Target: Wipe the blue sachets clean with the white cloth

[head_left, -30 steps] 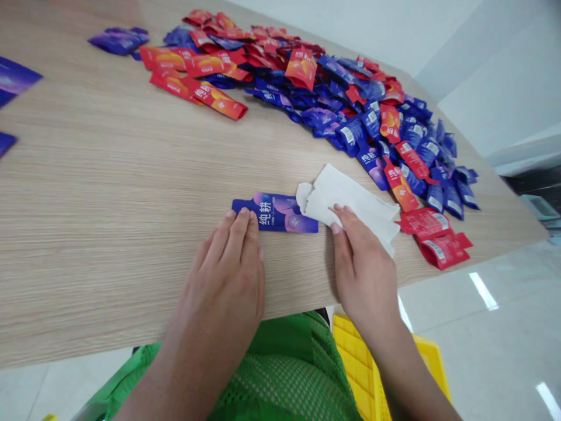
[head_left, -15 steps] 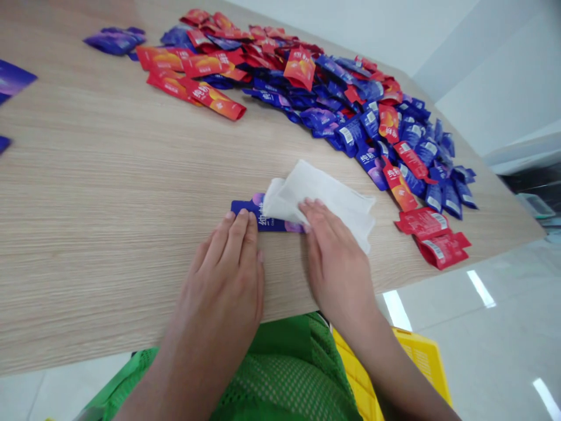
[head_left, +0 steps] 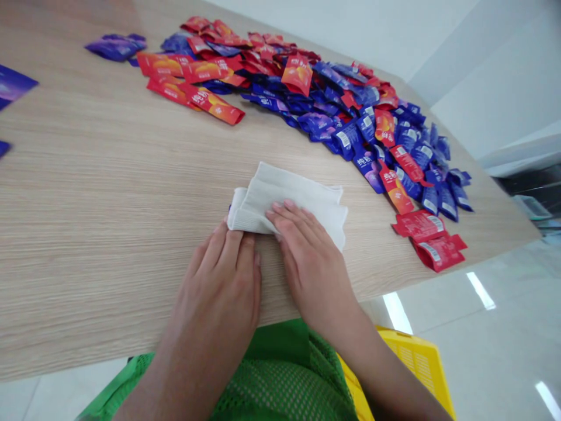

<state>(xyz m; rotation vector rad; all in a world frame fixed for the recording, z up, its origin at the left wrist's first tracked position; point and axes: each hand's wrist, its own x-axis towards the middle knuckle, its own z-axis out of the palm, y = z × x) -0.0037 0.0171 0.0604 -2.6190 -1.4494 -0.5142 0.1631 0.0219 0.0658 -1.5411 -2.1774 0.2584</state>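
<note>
You sit at a long wood-grain laminate table [head_left: 87, 175] whose edge runs diagonally across your view. Beyond it rises a pale wall [head_left: 495, 88] with a white ledge [head_left: 521, 155]. Ceiling light glints off the glossy pale floor tiles [head_left: 495, 345], and a yellow plastic crate [head_left: 416, 362] sits on your right.

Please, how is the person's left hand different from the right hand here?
The left hand rests on the wooden table, its fingertips at the near edge of the white cloth, and points straight ahead. The right hand lies with its fingers on top of the cloth, angled leftward. Both are bare, palm-down and flat.
</note>
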